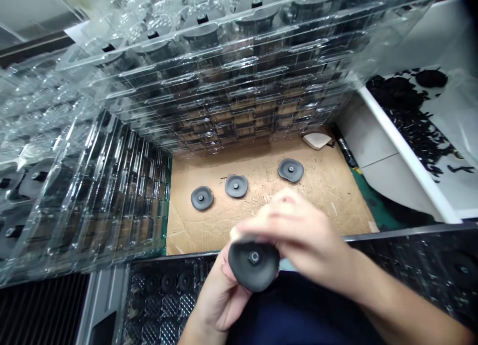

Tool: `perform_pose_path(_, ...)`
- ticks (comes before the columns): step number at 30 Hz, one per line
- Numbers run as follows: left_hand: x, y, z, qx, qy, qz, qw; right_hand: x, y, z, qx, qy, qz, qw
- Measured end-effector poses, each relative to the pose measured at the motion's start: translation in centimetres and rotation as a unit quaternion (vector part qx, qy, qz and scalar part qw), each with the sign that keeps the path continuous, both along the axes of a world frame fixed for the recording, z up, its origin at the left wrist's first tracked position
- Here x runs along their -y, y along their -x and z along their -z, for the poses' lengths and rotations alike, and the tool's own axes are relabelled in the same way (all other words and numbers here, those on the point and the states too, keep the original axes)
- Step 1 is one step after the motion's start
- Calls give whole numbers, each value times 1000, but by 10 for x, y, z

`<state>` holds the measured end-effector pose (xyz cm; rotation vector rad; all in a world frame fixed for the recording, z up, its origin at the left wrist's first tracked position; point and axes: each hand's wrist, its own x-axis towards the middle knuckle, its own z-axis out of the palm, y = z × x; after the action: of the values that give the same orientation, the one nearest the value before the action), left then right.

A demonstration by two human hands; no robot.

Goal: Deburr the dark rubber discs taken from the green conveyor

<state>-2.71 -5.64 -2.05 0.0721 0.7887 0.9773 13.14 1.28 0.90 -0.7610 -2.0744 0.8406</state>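
Cardboard [194, 233]: on green counter [375, 208]; clear trays [242, 83] line far and left edges.
Discs [236, 186]: three on cardboard; fourth disc [250, 275] by near edge, in left hand [220, 297].
Right hand [306, 230]: at its rim, blurred; grip unclear.

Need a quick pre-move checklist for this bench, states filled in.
1. Held black part supported: ok, left hand grips it from below.
2. Right hand contact: cannot tell; its fingers are at the part's upper edge, but blurred.
3. Held part's whole rim visible: not ok, fingers cover some of the upper edge.
4. Three loose black parts apart from one another: ok, spaced out on the cardboard.
5. Cardboard free of other items: not ok, a cream-coloured piece lies at the back right.
6. Black bits in the white bin sorted: not ok, heaped and scattered.
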Motion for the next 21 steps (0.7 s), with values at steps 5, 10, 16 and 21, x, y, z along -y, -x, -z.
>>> perform_pose_path(5, 1, 5, 1, 110, -32, 4, 993, 0, -26, 54, 105, 176, 132, 970)
perform_pose_path(10, -2, 6, 1, 127, -40, 8, 991, 29, -33, 105, 176, 185, 177, 951)
perform_pose_path(16, -3, 7, 2, 108, -46, -7, 993, 50, -30, 118, 212, 170, 206, 940)
perform_pose_path(21, 2, 1, 4, 72, -24, -42, 996, 33, -33, 111, 167, 160, 231, 945)
